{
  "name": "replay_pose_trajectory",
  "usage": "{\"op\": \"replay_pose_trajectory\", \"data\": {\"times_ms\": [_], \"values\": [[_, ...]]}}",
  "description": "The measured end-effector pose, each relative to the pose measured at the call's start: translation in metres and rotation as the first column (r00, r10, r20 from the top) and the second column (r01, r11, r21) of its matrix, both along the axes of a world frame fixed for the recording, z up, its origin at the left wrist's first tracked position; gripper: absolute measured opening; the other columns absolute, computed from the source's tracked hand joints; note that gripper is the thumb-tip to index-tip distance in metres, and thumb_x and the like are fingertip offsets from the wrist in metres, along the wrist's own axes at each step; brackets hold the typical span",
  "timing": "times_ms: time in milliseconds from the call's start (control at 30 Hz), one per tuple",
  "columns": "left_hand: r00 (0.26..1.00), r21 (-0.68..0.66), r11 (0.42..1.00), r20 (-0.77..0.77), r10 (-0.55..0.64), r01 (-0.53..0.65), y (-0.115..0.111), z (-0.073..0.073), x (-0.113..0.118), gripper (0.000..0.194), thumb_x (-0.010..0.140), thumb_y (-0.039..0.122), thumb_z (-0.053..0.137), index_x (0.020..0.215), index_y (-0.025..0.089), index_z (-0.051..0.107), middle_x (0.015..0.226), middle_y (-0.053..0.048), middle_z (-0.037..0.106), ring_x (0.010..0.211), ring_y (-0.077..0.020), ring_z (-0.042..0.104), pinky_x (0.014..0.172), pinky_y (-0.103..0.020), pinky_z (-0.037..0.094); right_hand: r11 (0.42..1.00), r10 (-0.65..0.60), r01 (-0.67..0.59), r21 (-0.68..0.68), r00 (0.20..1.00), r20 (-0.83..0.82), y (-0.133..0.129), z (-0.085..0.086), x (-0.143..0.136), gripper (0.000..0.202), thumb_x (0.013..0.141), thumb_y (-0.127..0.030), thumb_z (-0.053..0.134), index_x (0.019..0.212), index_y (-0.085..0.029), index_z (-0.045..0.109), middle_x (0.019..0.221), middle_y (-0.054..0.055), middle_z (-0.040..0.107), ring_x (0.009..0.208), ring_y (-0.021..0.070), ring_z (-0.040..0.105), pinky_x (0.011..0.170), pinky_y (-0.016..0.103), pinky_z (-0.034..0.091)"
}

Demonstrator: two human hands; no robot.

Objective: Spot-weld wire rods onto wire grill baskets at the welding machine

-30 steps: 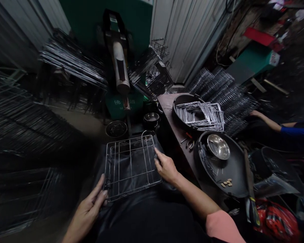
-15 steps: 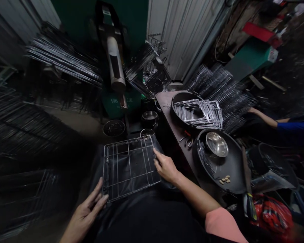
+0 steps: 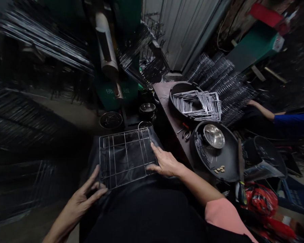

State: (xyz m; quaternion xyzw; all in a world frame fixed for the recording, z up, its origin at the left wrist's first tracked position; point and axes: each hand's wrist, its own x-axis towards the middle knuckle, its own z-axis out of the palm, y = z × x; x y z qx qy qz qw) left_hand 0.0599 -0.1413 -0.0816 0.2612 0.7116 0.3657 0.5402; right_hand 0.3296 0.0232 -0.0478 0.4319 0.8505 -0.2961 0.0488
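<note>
A rectangular wire rack point(image 3: 127, 152) of thin shiny rods lies tilted over the dark apron on my lap. My right hand point(image 3: 167, 163) grips its right side, fingers along the edge and thumb stretched over the near right corner. At the near left corner is my left hand point(image 3: 84, 197), thumb on the near rod and fingers against the left side; its fingertips are partly hidden and slightly blurred. Just beyond the rack stands a green machine point(image 3: 130, 96) with a pale cylindrical arm point(image 3: 103, 37) pointing down.
Right, a bench point(image 3: 164, 88) bears a black pan point(image 3: 174, 88) of wire frames point(image 3: 210, 104), pliers point(image 3: 186, 133) and another pan point(image 3: 230, 168) with a steel bowl point(image 3: 214, 136). Wire racks point(image 3: 48, 40) are stacked left. A co-worker's blue sleeve point(image 3: 294, 122) shows far right.
My view has shifted slightly, with the surroundings sliding left and up. My right thumb has moved out over the rack's near right corner. The rack remains between both hands.
</note>
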Motion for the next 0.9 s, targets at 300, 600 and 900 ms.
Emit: {"op": "replay_pose_trajectory", "data": {"times_ms": [300, 600, 900], "values": [[0.998, 0.006, 0.998, -0.024, -0.06, 0.06, -0.003, -0.007, 0.002, 0.123, 0.052, 0.075, 0.077, 0.155, 0.022, 0.033, 0.076, 0.0, 0.072, 0.08, -0.021, 0.066, 0.083, -0.033, 0.054, 0.972, -0.017, 0.023, -0.235, 0.999, 0.027, -0.003, 0.003, -0.008, 0.149, 0.056, -0.061, 0.089, 0.163, -0.014, -0.004, 0.161, 0.029, 0.028, 0.145, 0.0424, 0.04, 0.112, 0.055, 0.041], [0.996, 0.035, 0.999, 0.084, 0.018, -0.021, -0.007, -0.015, 0.003, 0.123, 0.054, 0.071, 0.081, 0.156, 0.024, 0.031, 0.086, -0.002, 0.076, 0.09, -0.0178, 0.067, 0.084, -0.024, 0.051, 0.988, -0.015, 0.016, -0.154, 1.0, 0.013, -0.005, -0.002, -0.008, 0.149, 0.054, -0.061, 0.09, 0.163, -0.019, -0.003, 0.161, 0.027, 0.031, 0.144, 0.0412, 0.041, 0.108, 0.055, 0.044], [0.974, 0.041, 0.989, 0.183, 0.134, -0.143, -0.005, -0.003, 0.027, 0.119, 0.064, 0.072, 0.074, 0.159, 0.025, 0.02, 0.091, -0.003, 0.077, 0.09, -0.0203, 0.068, 0.078, -0.028, 0.054, 0.976, 0.148, -0.163, 0.147, 0.983, 0.108, -0.013, 0.005, -0.006, 0.125, 0.068, -0.061, 0.083, 0.162, -0.011, 0.017, 0.161, 0.033, 0.025, 0.151, 0.0432, 0.026, 0.118, 0.066, 0.021]]}}
